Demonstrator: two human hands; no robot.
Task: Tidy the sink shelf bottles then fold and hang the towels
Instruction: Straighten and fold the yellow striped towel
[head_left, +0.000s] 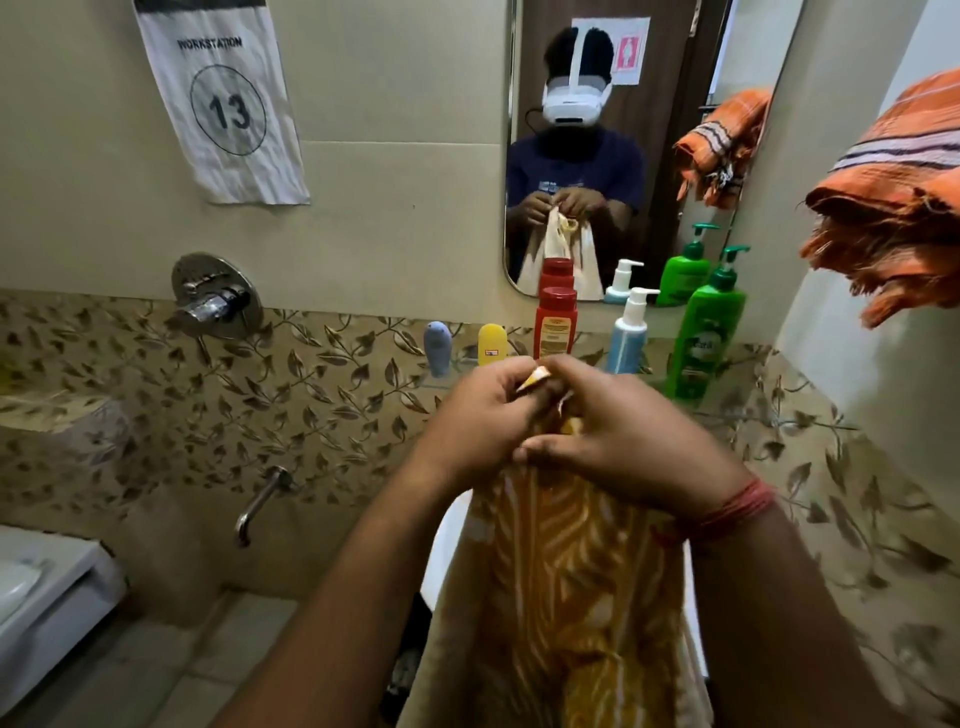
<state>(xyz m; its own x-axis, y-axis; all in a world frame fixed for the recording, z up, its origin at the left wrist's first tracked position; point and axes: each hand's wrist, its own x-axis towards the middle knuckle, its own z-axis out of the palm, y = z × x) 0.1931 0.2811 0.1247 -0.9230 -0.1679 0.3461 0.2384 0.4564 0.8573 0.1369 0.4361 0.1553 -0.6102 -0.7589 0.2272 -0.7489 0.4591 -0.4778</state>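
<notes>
We hold the yellow patterned towel (566, 587) at its top edge, our left hand (475, 415) and right hand (623, 441) both pinching the gathered cloth, which hangs straight down toward six o'clock. At twelve o'clock the shelf (691, 410) carries five bottles (556, 325) in a row. An orange towel (893, 208) hangs at two o'clock.

You pinch the yellow-striped towel (566, 597) by its top edge; it hangs down. Five bottles (555, 325) stand upright along the shelf. An orange towel (893, 208) hangs right.
</notes>
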